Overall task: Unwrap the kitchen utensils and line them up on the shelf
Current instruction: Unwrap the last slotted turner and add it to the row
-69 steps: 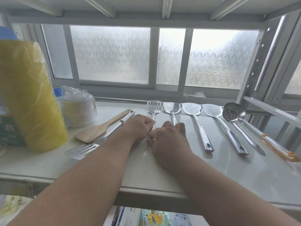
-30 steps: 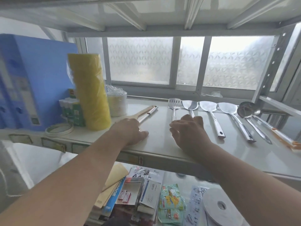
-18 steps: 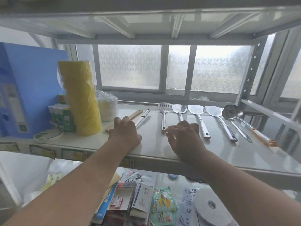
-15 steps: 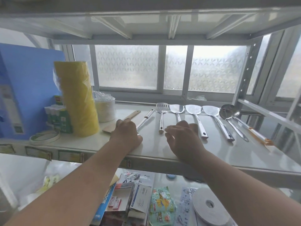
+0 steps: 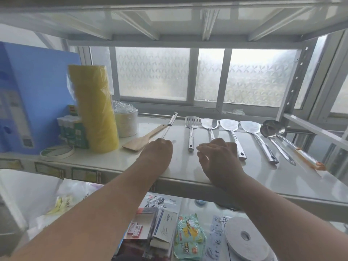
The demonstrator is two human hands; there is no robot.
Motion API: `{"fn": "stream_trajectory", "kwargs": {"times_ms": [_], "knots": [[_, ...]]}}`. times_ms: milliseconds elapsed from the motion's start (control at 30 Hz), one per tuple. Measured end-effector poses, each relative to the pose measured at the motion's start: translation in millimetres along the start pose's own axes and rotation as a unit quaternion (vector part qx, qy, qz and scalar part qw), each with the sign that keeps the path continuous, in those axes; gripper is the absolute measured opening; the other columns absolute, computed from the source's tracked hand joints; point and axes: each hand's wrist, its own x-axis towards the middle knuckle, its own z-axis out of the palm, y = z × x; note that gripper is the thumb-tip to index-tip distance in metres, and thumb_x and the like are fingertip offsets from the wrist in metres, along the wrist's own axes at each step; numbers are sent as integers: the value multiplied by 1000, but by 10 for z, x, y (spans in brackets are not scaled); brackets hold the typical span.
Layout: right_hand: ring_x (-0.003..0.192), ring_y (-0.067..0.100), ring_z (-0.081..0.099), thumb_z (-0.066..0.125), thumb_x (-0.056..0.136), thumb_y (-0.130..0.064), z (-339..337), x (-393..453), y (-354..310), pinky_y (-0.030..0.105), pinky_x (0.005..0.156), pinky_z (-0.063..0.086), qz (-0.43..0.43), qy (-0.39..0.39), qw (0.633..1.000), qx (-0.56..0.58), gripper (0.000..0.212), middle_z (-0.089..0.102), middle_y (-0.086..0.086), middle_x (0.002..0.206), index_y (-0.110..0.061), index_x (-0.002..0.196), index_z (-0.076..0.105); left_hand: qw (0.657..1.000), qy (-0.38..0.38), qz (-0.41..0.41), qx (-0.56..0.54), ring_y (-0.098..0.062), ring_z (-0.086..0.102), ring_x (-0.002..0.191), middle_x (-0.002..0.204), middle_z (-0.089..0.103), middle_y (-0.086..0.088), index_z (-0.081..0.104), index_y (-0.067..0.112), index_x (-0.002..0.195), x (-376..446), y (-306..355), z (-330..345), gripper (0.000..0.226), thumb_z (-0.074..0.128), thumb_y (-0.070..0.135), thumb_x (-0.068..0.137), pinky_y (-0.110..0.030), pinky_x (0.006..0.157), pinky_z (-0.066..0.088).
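a white metal shelving unit [image 5: 244, 178] stands against a window [image 5: 154, 72] of frosted, patterned glass in pale grey frames. soft daylight comes through the panes and shines off the glossy shelf board. overhead, the underside of the next shelf [image 5: 169, 19] shows white cross braces. a perforated upright post [image 5: 295, 78] rises at the right.

We see soft daylight pouring through the frosted, patterned window panes [image 5: 258, 78], washing out the panes themselves. The glossy pale shelf surface [image 5: 282, 178] carries a pale sheen, with faint reflections under the row of polished steel utensils [image 5: 233, 136]. The wide lens bows the shelf frame at the edges, and the whole view looks hazy and slightly soft.
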Motion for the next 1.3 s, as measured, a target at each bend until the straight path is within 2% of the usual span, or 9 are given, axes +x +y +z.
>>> {"fn": "stream_trajectory", "kwargs": {"times_ms": [233,400,467,567,667,967,1067,1200,1300], "knots": [[110,19,55,59,96,-29,-16,-5,-7,44,91,32,-5,6,1000,-6,16,75,-12,104,-24,100,74,997,67,21,39,-39,74,107,111,75,-16,69,5,112,-54,19,-109,32,51,-12,93,-44,86,62],[126,23,49,64,94,-31,-46,55,38,49,99,34,-3,9,999,-30,39,59,-8,144,-26,132,63,975,201,45,-81,-38,75,88,89,73,-9,65,11,104,-46,-57,-120,26,51,-6,90,-39,72,54],[133,28,43,66,92,-32,-93,116,99,52,102,35,15,21,998,-53,57,41,-2,159,-27,146,49,927,232,28,-293,-35,74,82,82,75,-6,72,12,94,-9,-53,-183,22,52,3,93,-39,74,58],[133,32,36,71,89,-30,-161,164,179,56,101,37,43,52,995,-73,75,21,8,167,-27,154,35,759,127,-18,-638,-29,79,74,80,81,-8,81,16,77,0,-1,-389,30,64,8,100,-51,73,68],[133,34,37,73,87,-27,-198,168,248,56,100,39,48,74,991,-97,84,16,11,168,-28,158,28,636,-3,-1,-772,-21,75,66,76,79,-8,83,14,80,-47,-8,-537,30,67,0,102,-35,60,66],[126,32,48,68,91,-18,-265,106,581,52,101,28,58,118,973,-191,43,55,2,137,-24,132,55,517,-130,-11,-846,-19,78,71,96,79,-14,79,1,108,-76,-71,-495,25,56,12,109,-27,58,63],[112,27,52,66,92,-11,-305,44,611,49,92,32,32,135,965,-223,21,55,-3,100,-24,104,55,483,-171,-51,-857,-24,82,85,111,80,-18,78,-2,115,-69,-125,-487,51,46,38,114,-26,67,65],[91,28,54,65,90,-7,-328,35,586,44,79,32,38,117,971,-206,21,51,-4,84,-23,92,53,324,-208,-64,-921,-51,74,112,134,66,-39,58,-2,149,43,-253,-413,115,19,90,94,-49,77,68],[80,33,53,57,96,-12,-357,52,520,43,71,37,48,87,982,-162,10,53,2,82,-19,91,52,344,-194,-102,-913,-56,72,113,129,67,-42,56,-1,147,110,-262,-342,124,12,98,86,-54,82,66]]}}
